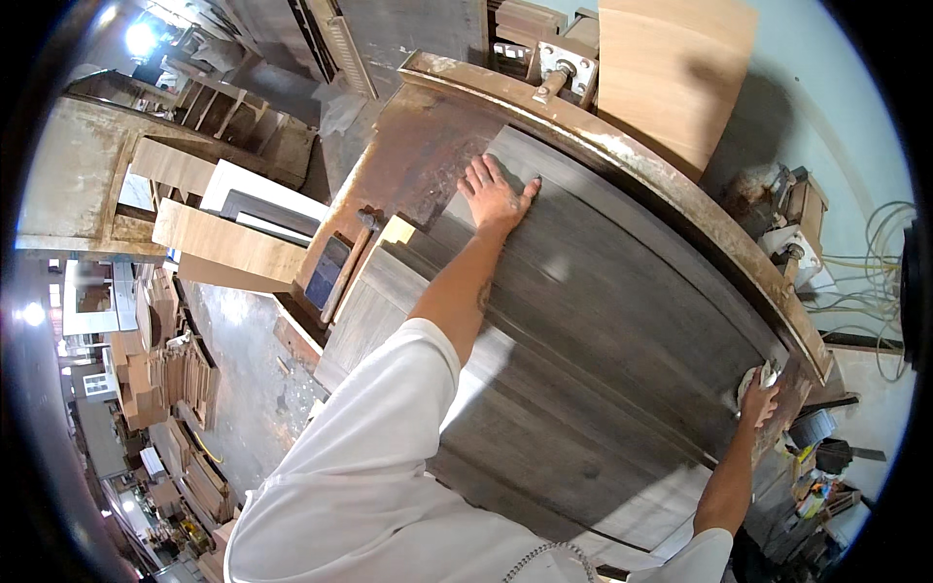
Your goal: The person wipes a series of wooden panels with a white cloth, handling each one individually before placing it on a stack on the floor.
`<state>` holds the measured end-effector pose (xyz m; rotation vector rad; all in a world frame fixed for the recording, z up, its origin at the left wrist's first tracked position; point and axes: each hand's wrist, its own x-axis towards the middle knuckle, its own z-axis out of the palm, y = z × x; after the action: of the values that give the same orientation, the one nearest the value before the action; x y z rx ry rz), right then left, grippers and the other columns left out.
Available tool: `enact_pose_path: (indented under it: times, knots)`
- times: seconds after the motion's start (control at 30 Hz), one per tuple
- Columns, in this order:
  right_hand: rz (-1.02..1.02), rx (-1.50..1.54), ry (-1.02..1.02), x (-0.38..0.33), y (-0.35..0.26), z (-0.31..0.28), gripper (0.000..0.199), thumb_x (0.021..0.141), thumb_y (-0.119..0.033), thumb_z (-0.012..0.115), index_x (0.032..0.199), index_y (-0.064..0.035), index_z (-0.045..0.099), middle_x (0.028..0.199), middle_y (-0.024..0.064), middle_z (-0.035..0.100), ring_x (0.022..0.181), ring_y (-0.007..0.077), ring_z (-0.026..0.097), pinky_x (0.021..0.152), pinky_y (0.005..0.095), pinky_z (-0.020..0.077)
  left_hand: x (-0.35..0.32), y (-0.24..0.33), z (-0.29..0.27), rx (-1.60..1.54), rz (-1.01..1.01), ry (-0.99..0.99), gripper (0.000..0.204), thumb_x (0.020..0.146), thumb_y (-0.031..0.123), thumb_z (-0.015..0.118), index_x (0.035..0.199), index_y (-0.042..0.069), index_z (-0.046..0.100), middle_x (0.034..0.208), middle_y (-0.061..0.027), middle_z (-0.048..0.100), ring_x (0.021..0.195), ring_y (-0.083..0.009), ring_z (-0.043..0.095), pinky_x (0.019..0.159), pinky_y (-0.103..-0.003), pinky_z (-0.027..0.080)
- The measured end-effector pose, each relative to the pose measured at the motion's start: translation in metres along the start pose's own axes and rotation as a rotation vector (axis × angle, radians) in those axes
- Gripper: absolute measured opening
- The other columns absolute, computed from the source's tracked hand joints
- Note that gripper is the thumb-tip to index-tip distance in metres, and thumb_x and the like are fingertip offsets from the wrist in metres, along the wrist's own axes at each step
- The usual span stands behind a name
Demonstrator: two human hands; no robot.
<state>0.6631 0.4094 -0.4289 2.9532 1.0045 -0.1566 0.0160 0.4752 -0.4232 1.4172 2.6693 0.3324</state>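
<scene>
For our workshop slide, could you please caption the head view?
Left hand flat on a grey wooden panel; right hand holds a pale rag at its edge.

Left hand (494, 192) flat, fingers spread, palm pressed on large grey wood-grain panel (583, 350). Right hand (760, 396) at same panel's opposite edge, clutching small white cloth (768, 374). Rusty brown metal machine table (428, 146) just beyond left hand, under panel. Dark flat phone-like slab (327, 272) lies on table edge, left of left hand.
</scene>
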Motion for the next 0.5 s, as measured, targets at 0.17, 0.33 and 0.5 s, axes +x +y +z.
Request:
enact_pose_path:
  times: [0.17,0.33,0.5]
  knots:
    - [-0.007,-0.036,0.122,-0.001,0.005,0.012,0.084,0.08,-0.077,0.043,0.141,-0.0191,0.04,0.138,0.0239,0.036,0.128,0.0422,0.035,0.099,0.0578,0.0323,-0.01,0.006,0.008,0.019,0.018,0.065,0.104,0.085,0.072,0.038,0.144,-0.01,0.015,0.15,-0.0271,0.018,0.141,-0.0415,0.013,0.114,-0.054,0.007]
    - [-0.03,-0.057,0.147,-0.011,0.001,0.01,0.082,0.085,-0.074,0.039,0.14,-0.0126,0.042,0.133,0.0245,0.04,0.126,0.0429,0.036,0.1,0.0576,0.0312,-0.012,0.004,0.014,0.033,0.006,0.1,0.105,0.085,0.072,0.038,0.142,-0.013,0.016,0.148,-0.0305,0.019,0.14,-0.043,0.013,0.114,-0.054,0.006]
    - [-0.062,-0.132,0.235,-0.015,0.0,0.016,0.071,0.09,-0.066,0.039,0.136,-0.012,0.045,0.129,0.0242,0.044,0.121,0.0428,0.043,0.096,0.0572,0.037,-0.009,0.005,0.013,0.058,0.009,0.102,0.106,0.085,0.072,0.039,0.141,-0.015,0.019,0.147,-0.0307,0.022,0.139,-0.0435,0.016,0.113,-0.053,0.01]
